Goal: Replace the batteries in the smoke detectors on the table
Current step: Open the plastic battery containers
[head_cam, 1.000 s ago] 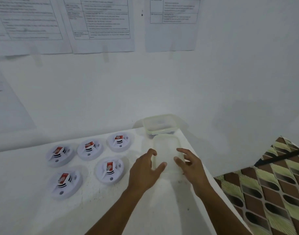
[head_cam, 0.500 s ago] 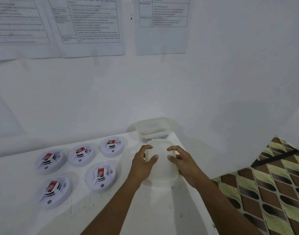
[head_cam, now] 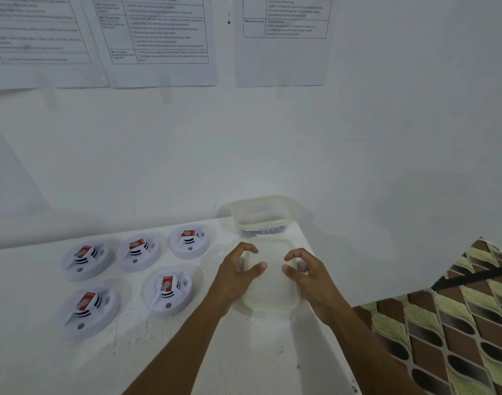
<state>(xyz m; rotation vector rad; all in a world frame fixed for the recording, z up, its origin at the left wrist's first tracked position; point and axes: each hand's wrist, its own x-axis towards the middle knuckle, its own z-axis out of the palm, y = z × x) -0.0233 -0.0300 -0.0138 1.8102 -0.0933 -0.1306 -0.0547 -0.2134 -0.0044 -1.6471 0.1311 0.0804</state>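
Observation:
Several white round smoke detectors, each with a red battery on top, lie on the white table to the left. A clear plastic container with a pale green rim sits near the table's right edge. My left hand curls over its left rim and my right hand over its right rim, with both thumbs resting on its top. Behind it stands a second clear container, and small dark batteries show through its wall.
The table ends just right of the containers, with a patterned brown and green floor below. A white wall with taped printed sheets rises directly behind the table.
Both hands have slid forward along the near container and their fingers have curled tighter over its side rims. The detectors and the far container have not moved.

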